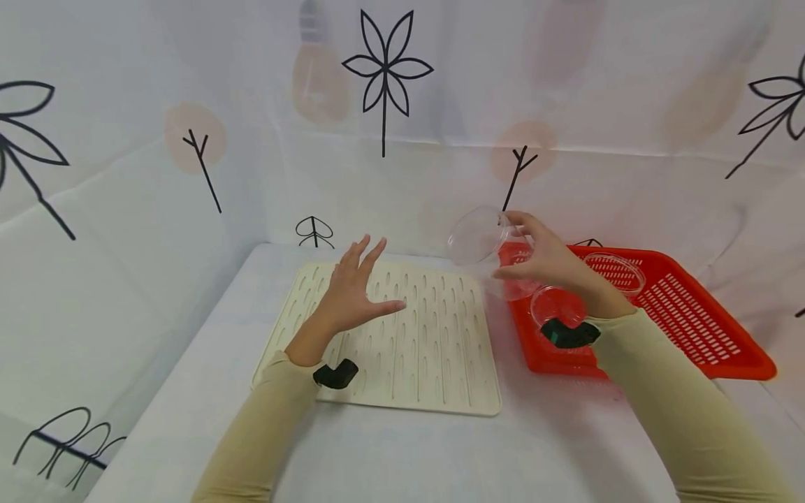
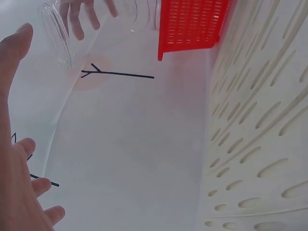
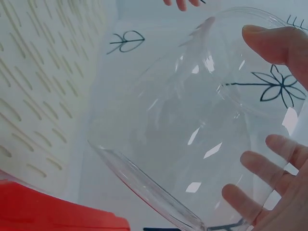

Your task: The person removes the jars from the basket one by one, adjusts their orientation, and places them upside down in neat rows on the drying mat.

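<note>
My right hand [image 1: 546, 260] grips a clear see-through container [image 1: 473, 239] above the near-left end of the red basket, thumb on one side and fingers spread along the other. In the right wrist view the container [image 3: 168, 130] is tilted, with its round rim and smooth wall showing. My left hand [image 1: 351, 297] is held over the cream ribbed mat [image 1: 402, 377], fingers spread and thumb out, holding nothing. The left wrist view shows that hand [image 2: 19, 178] apart from the container [image 2: 57, 36].
The red perforated basket [image 1: 685, 307] stands on the right side of the white-covered table [image 1: 428, 461]. Inside it lie more clear round pieces, among them a clear container [image 1: 558, 306] near its left end. A patterned white cloth [image 1: 434, 188] hangs behind.
</note>
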Demonstrator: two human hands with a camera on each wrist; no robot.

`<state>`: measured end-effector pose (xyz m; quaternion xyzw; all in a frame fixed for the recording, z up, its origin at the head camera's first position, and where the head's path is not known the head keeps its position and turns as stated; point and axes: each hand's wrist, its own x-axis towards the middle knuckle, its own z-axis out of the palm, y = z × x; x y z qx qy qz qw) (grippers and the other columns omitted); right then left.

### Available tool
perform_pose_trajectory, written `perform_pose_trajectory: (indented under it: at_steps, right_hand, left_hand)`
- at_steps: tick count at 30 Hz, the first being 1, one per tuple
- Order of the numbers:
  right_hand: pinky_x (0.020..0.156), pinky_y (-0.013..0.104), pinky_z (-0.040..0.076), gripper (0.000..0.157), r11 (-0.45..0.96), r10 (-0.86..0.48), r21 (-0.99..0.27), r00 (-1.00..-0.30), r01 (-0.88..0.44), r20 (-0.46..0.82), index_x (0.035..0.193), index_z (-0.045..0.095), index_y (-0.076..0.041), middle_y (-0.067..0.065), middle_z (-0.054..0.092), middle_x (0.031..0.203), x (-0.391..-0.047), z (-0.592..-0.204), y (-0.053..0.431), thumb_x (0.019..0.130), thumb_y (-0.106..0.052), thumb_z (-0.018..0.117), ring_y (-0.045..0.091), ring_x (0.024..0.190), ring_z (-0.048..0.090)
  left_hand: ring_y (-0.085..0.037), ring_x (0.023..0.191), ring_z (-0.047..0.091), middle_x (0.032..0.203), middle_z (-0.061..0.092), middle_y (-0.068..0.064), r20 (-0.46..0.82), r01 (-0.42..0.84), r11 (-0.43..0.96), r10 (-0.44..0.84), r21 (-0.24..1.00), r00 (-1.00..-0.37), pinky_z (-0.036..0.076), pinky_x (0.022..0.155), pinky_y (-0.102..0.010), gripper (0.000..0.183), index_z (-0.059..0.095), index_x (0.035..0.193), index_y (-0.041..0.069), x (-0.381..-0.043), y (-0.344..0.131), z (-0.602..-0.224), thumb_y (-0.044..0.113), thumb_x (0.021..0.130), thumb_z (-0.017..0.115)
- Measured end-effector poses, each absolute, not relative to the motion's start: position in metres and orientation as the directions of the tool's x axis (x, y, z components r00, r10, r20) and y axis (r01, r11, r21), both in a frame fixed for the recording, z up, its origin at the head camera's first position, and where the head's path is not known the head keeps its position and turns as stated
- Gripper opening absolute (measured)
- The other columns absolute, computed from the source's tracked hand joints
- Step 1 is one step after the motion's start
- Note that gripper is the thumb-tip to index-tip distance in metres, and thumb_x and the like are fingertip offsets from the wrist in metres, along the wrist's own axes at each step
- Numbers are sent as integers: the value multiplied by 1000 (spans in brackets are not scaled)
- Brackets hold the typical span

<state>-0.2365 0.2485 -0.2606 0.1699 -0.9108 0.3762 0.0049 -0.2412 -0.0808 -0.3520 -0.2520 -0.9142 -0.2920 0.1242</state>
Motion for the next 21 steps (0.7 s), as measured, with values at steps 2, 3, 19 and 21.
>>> perform_pose_trajectory:
  at_steps: [2, 3, 19, 21]
  right_hand:
    - [85, 58, 44, 92, 662, -311, -678, -941, -317, 136, 145, 23, -12, 17, 32, 140, -237, -262, 245, 73, -20, 80, 40, 125, 30]
    - [85, 59, 43, 92, 665, -310, -677, -941, -315, 133, 145, 23, -12, 17, 32, 140, -237, -263, 244, 73, -20, 81, 40, 125, 30]
    - [86, 61, 41, 91, 691, -392, -603, -907, -399, 151, 143, 31, -12, 16, 34, 138, -243, -278, 217, 69, -22, 83, 38, 122, 30]
    - [86, 61, 40, 90, 687, -401, -601, -903, -408, 153, 142, 32, -11, 16, 34, 138, -243, -279, 214, 69, -22, 83, 38, 122, 30]
  left_hand:
    - [-26, 141, -1, 155, 0, 3, 381, 537, 694, 387, 480, -840, 11, 102, -65, 99, 8, 150, 32, -242, -79, -351, 60, 74, 65]
    - [-26, 141, -1, 155, 0, 3, 383, 539, 691, 387, 482, -839, 12, 102, -65, 99, 8, 150, 32, -242, -78, -351, 60, 74, 66]
    - [-23, 141, 0, 155, 2, 4, 400, 563, 649, 400, 511, -825, 18, 102, -62, 101, 10, 150, 30, -243, -68, -346, 59, 72, 68]
    - [-23, 140, 2, 155, 2, 4, 401, 564, 647, 401, 512, -824, 20, 102, -61, 102, 11, 150, 29, -243, -67, -345, 58, 72, 69]
